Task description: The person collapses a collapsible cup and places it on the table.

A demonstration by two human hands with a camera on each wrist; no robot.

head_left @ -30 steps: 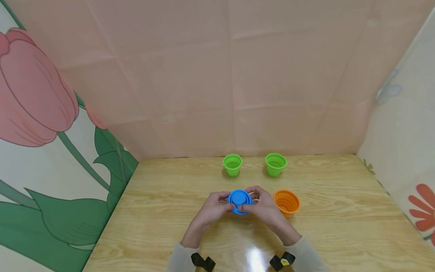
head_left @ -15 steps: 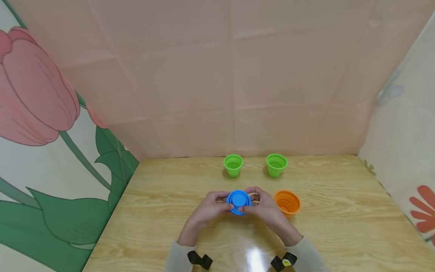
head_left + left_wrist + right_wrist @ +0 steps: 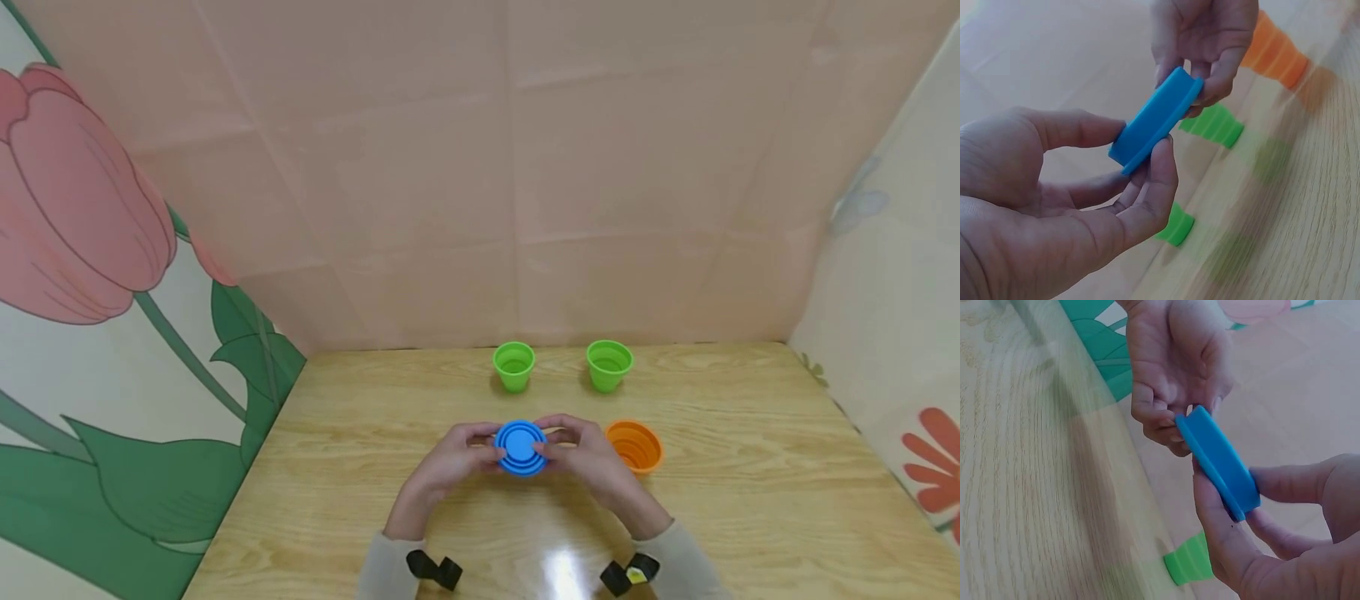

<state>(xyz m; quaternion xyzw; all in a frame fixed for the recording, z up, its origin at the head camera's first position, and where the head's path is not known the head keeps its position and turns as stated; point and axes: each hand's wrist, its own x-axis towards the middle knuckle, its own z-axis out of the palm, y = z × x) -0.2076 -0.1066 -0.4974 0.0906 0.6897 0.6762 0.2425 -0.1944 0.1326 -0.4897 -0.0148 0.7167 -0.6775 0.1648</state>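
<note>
Between my two hands is a blue collapsible cup (image 3: 521,448), folded flat into a disc with concentric rings facing up. My left hand (image 3: 453,460) pinches its left edge, thumb on one face and fingers on the other. On the opposite edge, my right hand (image 3: 587,457) pinches it the same way. Both wrist views show the flat blue cup (image 3: 1155,122) edge-on, held above the table. Just right of my right hand stands an orange cup (image 3: 634,446), unfolded and upright, its lower left partly hidden by that hand.
Two green unfolded cups stand upright near the table's back edge, a left one (image 3: 513,367) and a right one (image 3: 609,365). The wooden table (image 3: 750,467) meets a pink cloth backdrop (image 3: 420,208). Printed flower panels flank both sides.
Both hands and the blue cup have shifted slightly left. The cup's ringed face has tilted a little, and the thumbs have moved apart toward its edges. The other cups stay put.
</note>
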